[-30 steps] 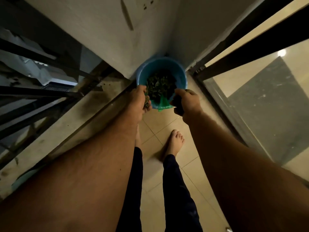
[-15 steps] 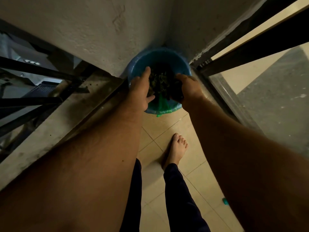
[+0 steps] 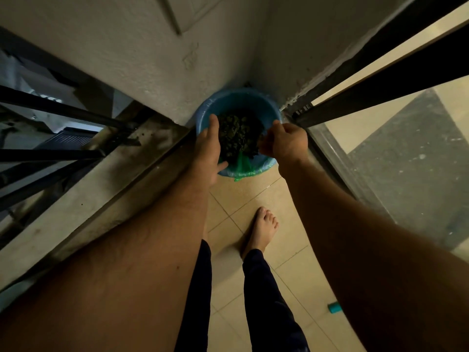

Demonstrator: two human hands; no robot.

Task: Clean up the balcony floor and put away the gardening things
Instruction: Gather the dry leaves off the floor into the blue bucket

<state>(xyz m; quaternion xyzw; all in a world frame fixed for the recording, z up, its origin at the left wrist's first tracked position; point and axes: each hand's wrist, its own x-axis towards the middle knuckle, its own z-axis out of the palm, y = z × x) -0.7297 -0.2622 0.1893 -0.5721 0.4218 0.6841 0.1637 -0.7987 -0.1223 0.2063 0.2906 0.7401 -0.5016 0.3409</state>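
A blue bin (image 3: 237, 97) with a green liner (image 3: 244, 165) stands on the tiled floor in the corner of the balcony. Dark green leaves (image 3: 238, 133) are heaped inside it. My left hand (image 3: 209, 148) reaches over the bin's left rim, its fingers straight along the side of the heap and its thumb stuck out. My right hand (image 3: 286, 142) is at the right rim with curled fingers, which pinch a clump of leaves at the heap's edge.
A dirty concrete ledge (image 3: 101, 184) with black railing bars (image 3: 63, 113) runs along the left. A glass sliding door (image 3: 406, 158) and its track close the right side. My bare foot (image 3: 261, 229) stands on the beige tiles, and a small teal object (image 3: 334, 307) lies lower right.
My left hand has straightened and slid along the left side of the heap. My right hand has drawn back from the middle of the leaves to the bin's right rim.
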